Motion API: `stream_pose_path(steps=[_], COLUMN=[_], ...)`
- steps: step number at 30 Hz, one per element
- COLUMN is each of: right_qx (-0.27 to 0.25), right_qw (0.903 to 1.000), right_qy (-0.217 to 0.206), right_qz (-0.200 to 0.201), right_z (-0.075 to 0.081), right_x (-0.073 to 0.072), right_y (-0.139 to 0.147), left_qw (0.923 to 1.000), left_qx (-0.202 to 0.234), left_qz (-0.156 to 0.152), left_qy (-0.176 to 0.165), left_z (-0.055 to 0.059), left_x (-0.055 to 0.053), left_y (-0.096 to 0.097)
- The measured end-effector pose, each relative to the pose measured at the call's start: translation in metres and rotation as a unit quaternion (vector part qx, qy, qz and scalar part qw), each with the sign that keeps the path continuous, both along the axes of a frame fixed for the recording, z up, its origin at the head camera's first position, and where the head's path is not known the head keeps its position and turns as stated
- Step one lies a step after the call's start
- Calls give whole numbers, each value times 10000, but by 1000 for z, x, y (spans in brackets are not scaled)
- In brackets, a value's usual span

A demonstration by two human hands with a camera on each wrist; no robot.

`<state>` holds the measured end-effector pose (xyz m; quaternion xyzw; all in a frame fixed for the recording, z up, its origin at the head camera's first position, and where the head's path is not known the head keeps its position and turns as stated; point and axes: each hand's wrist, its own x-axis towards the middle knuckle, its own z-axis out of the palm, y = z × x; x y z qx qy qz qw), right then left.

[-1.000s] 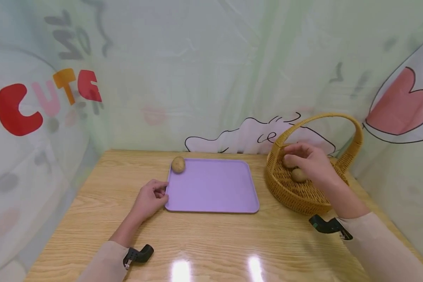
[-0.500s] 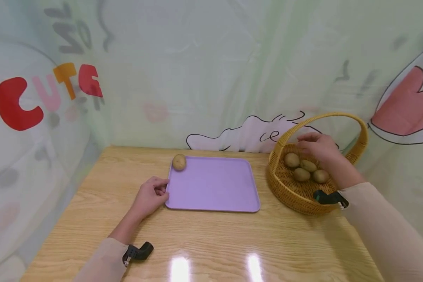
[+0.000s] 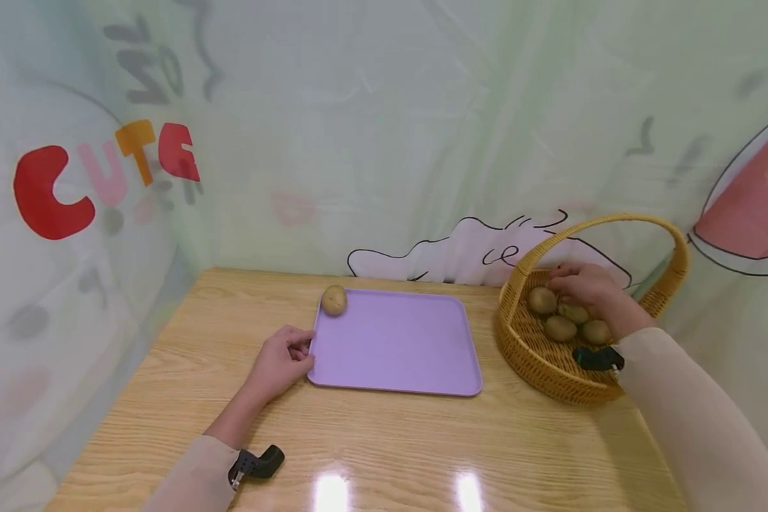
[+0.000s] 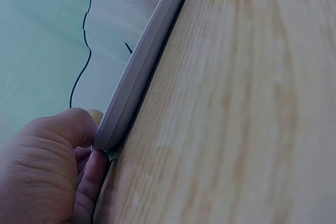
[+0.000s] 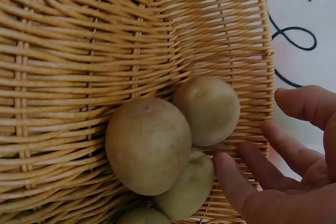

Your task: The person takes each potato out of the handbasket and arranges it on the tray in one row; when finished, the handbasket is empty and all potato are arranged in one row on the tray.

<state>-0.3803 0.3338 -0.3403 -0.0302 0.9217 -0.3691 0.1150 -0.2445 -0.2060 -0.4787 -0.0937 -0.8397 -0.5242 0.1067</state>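
My left hand [image 3: 283,364] pinches the left edge of a flat lilac tray [image 3: 400,348] between thumb and fingers. In the left wrist view the tray's rim [image 4: 136,72] runs up from the fingertips, low over the wood. One potato [image 3: 334,301] sits in the tray's far left corner. My right hand [image 3: 590,288] reaches under the handle of a wicker basket [image 3: 531,359] holding several potatoes. In the right wrist view the fingers [image 5: 294,148] are spread, holding nothing; one fingertip is close beside a potato [image 5: 186,187]. Whether it touches is hard to tell.
The basket's tall arched handle [image 3: 621,217] rises over the right hand. A wooden table [image 3: 384,444] lies under everything. A printed curtain [image 3: 358,142] hangs along the table's back edge.
My right hand moved back from the potatoes, uncovering several of them, then came down slightly toward them. The head view shifted a little. My left hand and the tray stay put.
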Motion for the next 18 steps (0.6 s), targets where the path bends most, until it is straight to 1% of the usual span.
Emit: stream_pose_path(steps=[2,5,8,12,15,18], right_qx=[79,182,180,321,414,401], right_qw=[9997,9989,9987,9981,9968,9960], right_qy=[71,45,-52,-98,-142,-179], right_qz=[203,429,469,517,669,773], right_z=[-4,-8,-10,-14,-19,-24], right_x=[-4,-8,-10,-11,-12,-10], right_y=[1,0,-2,-3,-4,-8], left_qw=[10000,10000,10000,10000,9999,9999], left_qx=[12,0,-51,-87,-104,-106], left_qz=[-15,-10,-6,5,25,18], left_qy=[-9,-11,5,-12,-51,-76], left_z=[-1,-1,0,2,2,1], left_x=[0,0,1,2,2,1], left_y=[0,0,0,0,0,1])
